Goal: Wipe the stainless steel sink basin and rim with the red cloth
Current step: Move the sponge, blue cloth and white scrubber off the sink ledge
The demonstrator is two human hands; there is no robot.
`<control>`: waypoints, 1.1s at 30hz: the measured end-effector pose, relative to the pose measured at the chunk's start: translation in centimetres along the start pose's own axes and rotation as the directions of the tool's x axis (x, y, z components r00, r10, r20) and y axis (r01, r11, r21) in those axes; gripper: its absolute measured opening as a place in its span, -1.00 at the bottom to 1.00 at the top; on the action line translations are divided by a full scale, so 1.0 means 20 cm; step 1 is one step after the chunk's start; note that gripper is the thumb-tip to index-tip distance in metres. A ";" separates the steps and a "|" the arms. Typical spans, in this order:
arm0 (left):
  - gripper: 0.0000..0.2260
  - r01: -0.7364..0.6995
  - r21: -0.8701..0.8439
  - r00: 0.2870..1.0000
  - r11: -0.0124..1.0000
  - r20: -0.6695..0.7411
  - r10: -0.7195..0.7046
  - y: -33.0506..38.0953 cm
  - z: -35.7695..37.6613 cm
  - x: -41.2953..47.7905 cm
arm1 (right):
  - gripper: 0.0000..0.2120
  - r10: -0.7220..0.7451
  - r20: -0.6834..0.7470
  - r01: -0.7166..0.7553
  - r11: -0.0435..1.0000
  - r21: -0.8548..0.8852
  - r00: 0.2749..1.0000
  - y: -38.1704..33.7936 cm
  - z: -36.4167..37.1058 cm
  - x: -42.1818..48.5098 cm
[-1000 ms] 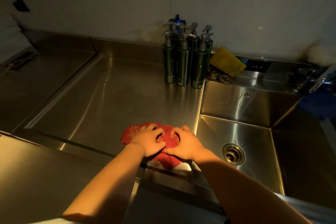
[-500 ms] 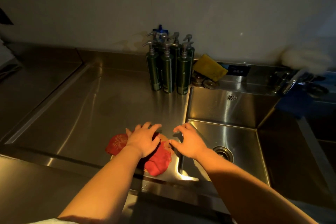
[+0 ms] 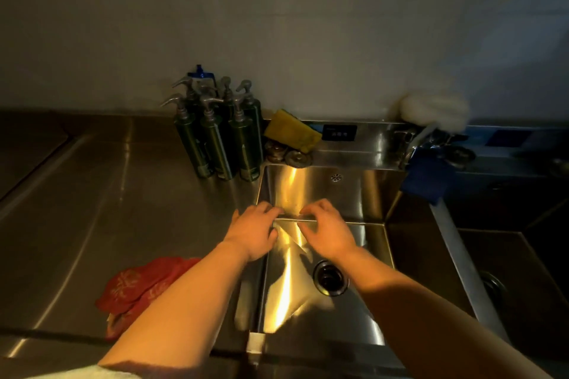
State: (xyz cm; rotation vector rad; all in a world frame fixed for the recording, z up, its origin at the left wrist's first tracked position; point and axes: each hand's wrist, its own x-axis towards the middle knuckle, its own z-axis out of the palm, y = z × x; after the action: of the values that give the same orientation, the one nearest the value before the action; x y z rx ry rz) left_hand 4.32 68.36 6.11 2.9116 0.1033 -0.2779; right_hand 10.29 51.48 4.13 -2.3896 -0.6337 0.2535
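The red cloth (image 3: 138,286) lies crumpled on the steel counter left of the sink, partly hidden under my left forearm. Neither hand touches it. My left hand (image 3: 254,229) hovers over the sink's left rim, fingers spread and empty. My right hand (image 3: 326,229) hangs above the stainless steel sink basin (image 3: 348,191), also empty with fingers apart. The round drain (image 3: 330,277) shows below my right wrist.
Several dark green pump bottles (image 3: 218,138) stand at the sink's back left corner. A yellow sponge (image 3: 291,129) and round metal strainers (image 3: 289,154) sit on the back ledge. A faucet (image 3: 412,141) and blue cloth (image 3: 428,180) are at right, beside a second basin (image 3: 523,286).
Both hands have let go of the red cloth and moved forward and right, over the sink. The cloth stays on the counter. The view has shifted.
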 end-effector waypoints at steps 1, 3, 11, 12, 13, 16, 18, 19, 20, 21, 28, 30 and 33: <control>-0.57 -0.007 0.007 1.000 1.000 -0.010 0.007 0.03 -0.01 0.04 | -0.72 0.002 -0.008 -0.002 1.000 0.001 1.000 0.04 -0.03 0.01; -0.56 -0.016 0.021 0.999 1.000 -0.031 0.016 0.09 -0.03 0.12 | -0.73 0.007 -0.017 -0.007 1.000 -0.011 1.000 0.12 -0.10 0.04; -0.55 -0.012 0.097 0.995 0.995 -0.093 0.021 0.36 -0.11 0.41 | -0.71 -0.014 -0.040 0.013 1.000 -0.020 0.999 0.39 -0.33 0.21; -0.55 -0.003 0.110 0.995 0.994 -0.096 0.014 0.39 -0.11 0.44 | -0.70 -0.019 -0.042 0.019 1.000 -0.015 0.999 0.41 -0.35 0.24; -0.55 0.005 0.123 0.995 0.992 -0.101 0.007 0.41 -0.11 0.47 | -0.70 -0.024 -0.040 0.024 1.000 -0.009 0.999 0.43 -0.36 0.27; -0.53 0.025 0.149 0.994 0.989 -0.105 -0.009 0.44 -0.11 0.55 | -0.71 -0.054 -0.050 0.054 0.999 0.003 0.997 0.48 -0.38 0.36; -0.53 0.035 0.161 0.995 0.986 -0.101 -0.018 0.43 -0.12 0.60 | -0.72 -0.064 -0.058 0.064 0.998 0.005 0.996 0.49 -0.39 0.43; -0.53 0.043 0.163 0.994 0.986 -0.104 -0.026 0.42 -0.13 0.62 | -0.72 -0.065 -0.057 0.065 0.998 0.007 0.996 0.49 -0.39 0.46; -0.54 0.052 0.163 0.993 0.985 -0.112 -0.034 0.40 -0.14 0.65 | -0.71 -0.069 -0.059 0.070 0.998 0.011 0.996 0.49 -0.39 0.49; -0.55 0.059 0.164 0.992 0.985 -0.124 -0.039 0.39 -0.16 0.68 | -0.72 -0.072 -0.065 0.073 0.997 0.019 0.995 0.49 -0.39 0.52; -0.64 0.054 0.209 0.976 0.976 -0.217 -0.008 0.29 -0.29 0.93 | -0.72 -0.033 -0.104 0.039 0.998 0.050 0.994 0.46 -0.37 0.77; -0.64 0.044 0.256 0.974 0.966 -0.224 0.015 0.24 -0.31 1.01 | -0.73 -0.026 -0.126 0.033 0.998 0.050 0.992 0.44 -0.34 0.85; -0.61 0.036 0.354 0.979 0.935 -0.202 0.038 0.18 -0.34 1.15 | -0.71 -0.033 -0.166 0.036 0.999 0.016 0.986 0.42 -0.30 0.97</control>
State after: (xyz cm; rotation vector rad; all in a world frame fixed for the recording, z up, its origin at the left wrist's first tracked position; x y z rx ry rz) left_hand 28.39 67.42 8.87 3.2956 0.0922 0.0116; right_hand 32.13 52.31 3.01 -2.3495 -0.5919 0.0447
